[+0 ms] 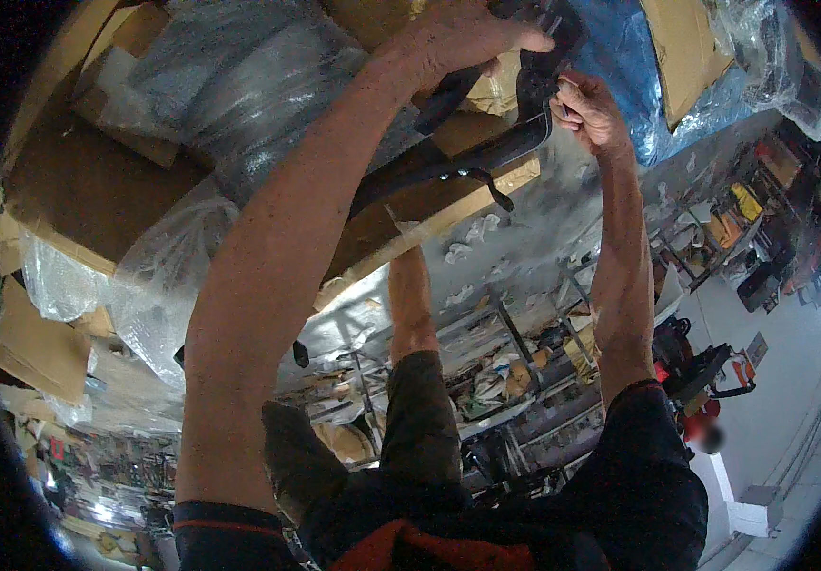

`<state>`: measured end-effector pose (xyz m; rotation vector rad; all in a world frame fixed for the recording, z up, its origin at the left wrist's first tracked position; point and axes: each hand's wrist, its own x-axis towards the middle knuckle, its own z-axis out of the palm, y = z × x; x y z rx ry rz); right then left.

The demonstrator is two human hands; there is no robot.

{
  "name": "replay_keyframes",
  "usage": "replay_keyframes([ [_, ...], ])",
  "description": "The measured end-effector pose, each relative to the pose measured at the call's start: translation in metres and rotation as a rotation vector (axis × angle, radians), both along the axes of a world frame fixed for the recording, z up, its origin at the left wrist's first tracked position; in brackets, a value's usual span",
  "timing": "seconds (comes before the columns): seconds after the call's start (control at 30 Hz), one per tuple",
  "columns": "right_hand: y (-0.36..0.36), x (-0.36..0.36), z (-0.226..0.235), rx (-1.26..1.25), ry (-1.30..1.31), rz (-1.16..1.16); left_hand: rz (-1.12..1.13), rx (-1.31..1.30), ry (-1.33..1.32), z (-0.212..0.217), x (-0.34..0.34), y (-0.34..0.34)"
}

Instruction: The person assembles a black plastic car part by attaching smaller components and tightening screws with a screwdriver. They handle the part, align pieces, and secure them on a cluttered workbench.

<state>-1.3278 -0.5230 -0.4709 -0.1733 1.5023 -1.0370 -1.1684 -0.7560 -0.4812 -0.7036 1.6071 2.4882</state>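
A long black curved part with a short black tab hanging from it lies at the top middle, over brown cardboard. My left hand reaches across from the left and grips the upper end of this part, its thumb laid over the top; the other fingers are mostly hidden. Right beside it, my right hand is closed in a pinch against the part's right edge. Whatever sits between those fingertips is too small to make out.
Bubble wrap and an open cardboard box fill the upper left. Blue plastic wrapping and another cardboard piece are at upper right. Metal racks with cluttered goods stand below, and a red and black machine at right.
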Motion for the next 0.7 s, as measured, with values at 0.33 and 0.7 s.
replay_keyframes([
  [0.33,0.012,0.015,0.013,0.030,0.004,-0.022,-0.227,-0.284,0.044,0.009,-0.021,0.000],
  [0.7,0.016,0.028,0.012,0.033,0.119,-0.045,-0.011,0.084,-0.132,0.006,-0.015,0.018],
])
